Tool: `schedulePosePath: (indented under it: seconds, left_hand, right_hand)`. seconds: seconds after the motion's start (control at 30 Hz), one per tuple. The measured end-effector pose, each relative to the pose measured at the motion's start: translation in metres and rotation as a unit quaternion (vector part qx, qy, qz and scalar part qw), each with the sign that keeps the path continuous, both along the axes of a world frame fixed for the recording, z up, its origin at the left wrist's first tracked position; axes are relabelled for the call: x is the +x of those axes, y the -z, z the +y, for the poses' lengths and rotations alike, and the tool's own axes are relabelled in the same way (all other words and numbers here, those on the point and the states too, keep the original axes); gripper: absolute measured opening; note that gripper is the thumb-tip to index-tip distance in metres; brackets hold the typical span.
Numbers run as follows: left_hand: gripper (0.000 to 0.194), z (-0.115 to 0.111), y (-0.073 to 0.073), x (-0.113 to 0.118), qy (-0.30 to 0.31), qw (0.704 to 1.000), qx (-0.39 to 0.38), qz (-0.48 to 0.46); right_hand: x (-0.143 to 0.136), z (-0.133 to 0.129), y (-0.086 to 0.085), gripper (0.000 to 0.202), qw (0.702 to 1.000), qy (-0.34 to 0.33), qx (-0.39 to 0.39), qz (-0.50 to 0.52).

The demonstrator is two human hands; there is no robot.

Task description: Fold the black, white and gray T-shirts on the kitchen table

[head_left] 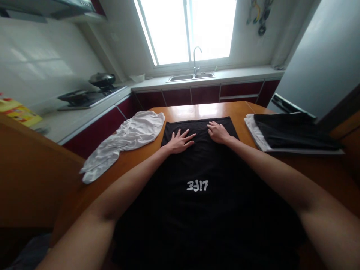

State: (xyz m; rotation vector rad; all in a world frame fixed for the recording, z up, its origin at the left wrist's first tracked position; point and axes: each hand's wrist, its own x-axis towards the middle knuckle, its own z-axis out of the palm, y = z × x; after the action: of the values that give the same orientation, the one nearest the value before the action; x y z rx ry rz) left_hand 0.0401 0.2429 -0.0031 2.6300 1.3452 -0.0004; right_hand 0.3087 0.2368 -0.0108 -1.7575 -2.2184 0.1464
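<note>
A black T-shirt (194,210) lies spread over the wooden table, its hem at the far end and white lettering upside down from where I look. My left hand (179,142) rests flat on the cloth near the far left corner, fingers spread. Farther right, my right hand (218,132) lies on the cloth near the hem, its fingers stretched out and fairly close together. Neither hand grips anything. The near part of the shirt is dark, and its sleeves and collar cannot be made out.
On the table (194,111), a crumpled white garment (135,131) lies at left and folded black and white clothes (292,131) at right. Beyond are a sink (181,77) under the window, a stove (92,99) with pans, and a fridge (312,56).
</note>
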Motion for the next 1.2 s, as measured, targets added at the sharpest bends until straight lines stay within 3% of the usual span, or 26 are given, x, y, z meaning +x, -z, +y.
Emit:
schedulePosePath:
  seconds: [0.17, 0.3, 0.37, 0.43, 0.6, 0.77, 0.93, 1.03, 1.1, 1.2]
  left_hand:
    - [0.074, 0.006, -0.003, 0.004, -0.039, 0.999, -0.021, 0.0]
    - [0.076, 0.027, -0.005, 0.001, -0.088, 0.995, 0.028, -0.05]
    - [0.076, 0.039, -0.004, -0.002, -0.101, 0.994, 0.017, -0.034]
    - [0.077, 0.049, -0.003, -0.005, -0.104, 0.994, -0.004, -0.017]
    - [0.074, 0.069, 0.0, -0.016, -0.152, 0.986, 0.052, -0.052]
    - [0.072, 0.088, 0.006, -0.025, -0.174, 0.983, 0.049, -0.011]
    - [0.074, 0.099, 0.01, -0.026, -0.187, 0.981, 0.041, 0.026]
    - [0.077, 0.101, 0.002, -0.022, -0.191, 0.98, 0.041, 0.027]
    - [0.076, 0.095, -0.006, -0.019, -0.177, 0.982, 0.064, 0.01]
    - [0.07, 0.067, -0.012, -0.014, -0.096, 0.989, 0.104, -0.033]
  right_hand:
    - [-0.004, -0.002, 0.004, 0.062, 0.998, 0.024, -0.055, -0.007]
    - [-0.001, 0.004, -0.001, 0.066, 0.997, 0.036, -0.067, -0.001]
    - [0.004, 0.011, -0.003, 0.066, 0.996, 0.065, -0.056, 0.004]
    - [0.011, 0.019, -0.002, 0.067, 0.994, 0.094, -0.061, -0.003]
    - [0.026, 0.037, 0.003, 0.07, 0.988, 0.116, -0.101, -0.019]
    - [0.031, 0.047, 0.004, 0.068, 0.983, 0.168, -0.068, 0.006]
    - [0.04, 0.057, 0.008, 0.076, 0.982, 0.165, -0.091, -0.021]
    - [0.039, 0.059, 0.003, 0.076, 0.984, 0.159, -0.08, -0.024]
    - [0.032, 0.052, -0.005, 0.071, 0.988, 0.151, -0.032, -0.021]
    - [0.007, 0.02, -0.02, 0.063, 0.995, 0.099, 0.018, -0.005]
